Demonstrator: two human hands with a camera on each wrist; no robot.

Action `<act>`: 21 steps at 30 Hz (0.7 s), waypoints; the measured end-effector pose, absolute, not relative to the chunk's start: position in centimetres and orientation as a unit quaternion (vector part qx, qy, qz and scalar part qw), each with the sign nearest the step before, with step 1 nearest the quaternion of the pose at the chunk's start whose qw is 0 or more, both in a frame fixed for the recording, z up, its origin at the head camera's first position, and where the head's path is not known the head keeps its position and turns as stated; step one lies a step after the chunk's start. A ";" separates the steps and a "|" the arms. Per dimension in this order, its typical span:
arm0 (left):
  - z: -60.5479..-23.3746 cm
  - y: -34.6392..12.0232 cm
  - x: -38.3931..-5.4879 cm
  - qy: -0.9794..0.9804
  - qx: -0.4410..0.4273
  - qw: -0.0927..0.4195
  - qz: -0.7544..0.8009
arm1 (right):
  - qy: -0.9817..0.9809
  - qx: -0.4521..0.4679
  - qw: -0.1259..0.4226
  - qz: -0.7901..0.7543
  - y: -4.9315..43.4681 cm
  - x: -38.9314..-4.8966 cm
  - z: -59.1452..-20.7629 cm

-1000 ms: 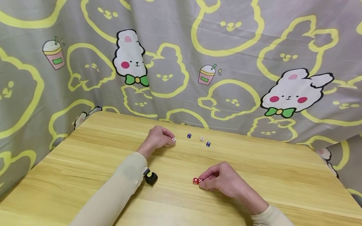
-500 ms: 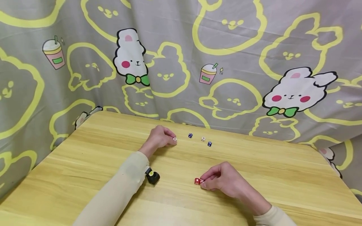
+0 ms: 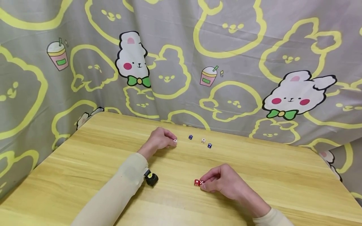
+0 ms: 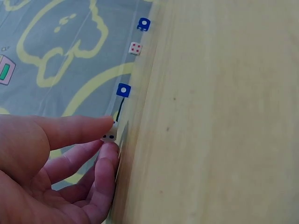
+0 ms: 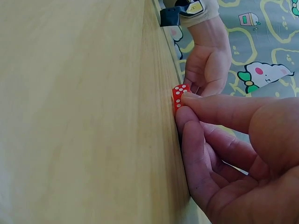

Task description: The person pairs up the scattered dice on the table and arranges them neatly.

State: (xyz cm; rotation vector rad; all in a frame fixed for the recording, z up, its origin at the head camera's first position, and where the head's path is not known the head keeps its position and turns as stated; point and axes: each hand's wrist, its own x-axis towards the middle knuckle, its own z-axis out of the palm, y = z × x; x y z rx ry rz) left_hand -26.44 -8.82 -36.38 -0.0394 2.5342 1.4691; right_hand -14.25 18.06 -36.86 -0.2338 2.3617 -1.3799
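Left hand [image 3: 159, 138] pinches a white die [image 3: 175, 141], right hand [image 3: 226, 182] a red die [image 3: 201, 182]; one twitch could jolt the red neighbour [image 3: 196, 182] beside it.

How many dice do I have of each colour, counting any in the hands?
Blue dice: 2, both on the table
White dice: 2, one of them pinched by the left hand
Red dice: 2, side by side, one of them pinched by the right hand
Total: 6 dice
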 end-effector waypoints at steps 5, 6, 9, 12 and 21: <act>-36.3 -8.8 -26.0 0.862 -0.008 0.104 0.495 | 0.842 -0.085 0.195 -0.496 18.0 -14.2 -36.8; -36.3 -8.8 -25.9 0.862 -0.008 0.105 0.495 | 0.841 -0.086 0.195 -0.497 18.0 -14.3 -36.8; -36.4 -8.6 -25.5 0.860 -0.006 0.113 0.497 | 0.840 -0.090 0.194 -0.498 18.0 -14.3 -36.9; -36.4 -8.2 -24.9 0.860 0.000 0.120 0.496 | 0.839 -0.090 0.193 -0.500 18.0 -14.3 -36.8; -36.1 -6.3 -23.3 0.851 0.036 0.139 0.506 | 0.840 -0.093 0.188 -0.501 18.1 -14.3 -36.8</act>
